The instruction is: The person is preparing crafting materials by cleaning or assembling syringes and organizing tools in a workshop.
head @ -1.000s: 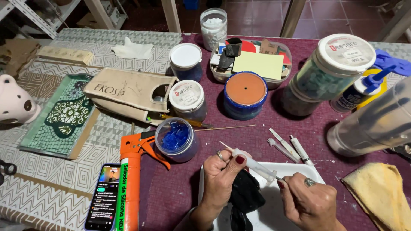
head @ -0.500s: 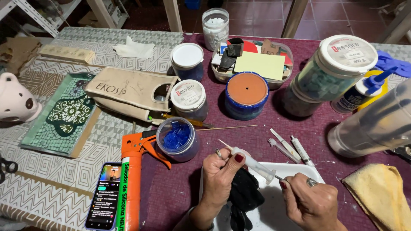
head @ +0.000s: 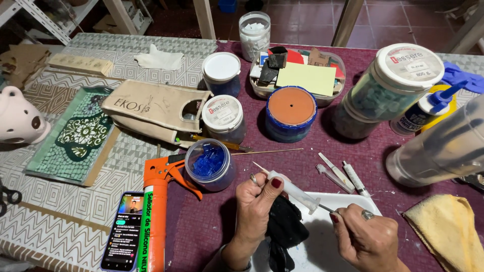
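— What sort of place is this?
— A home craft workshop: a mosaic tray (head: 70,136), jars of tile pieces (head: 388,88), a sealant gun (head: 156,211) and syringes (head: 343,174) crowd a cloth-covered table (head: 60,211).

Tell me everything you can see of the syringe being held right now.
The syringe is a slim, clear plastic tube with a thin plunger rod sticking out at its upper left end and a fine metal tip at its lower right end. It lies tilted, above the white tray. The left hand pinches its barrel between thumb and fingers, with a black cloth bunched in the same hand below it. The right hand meets the tip with its fingertips. Whether anything is inside cannot be told.
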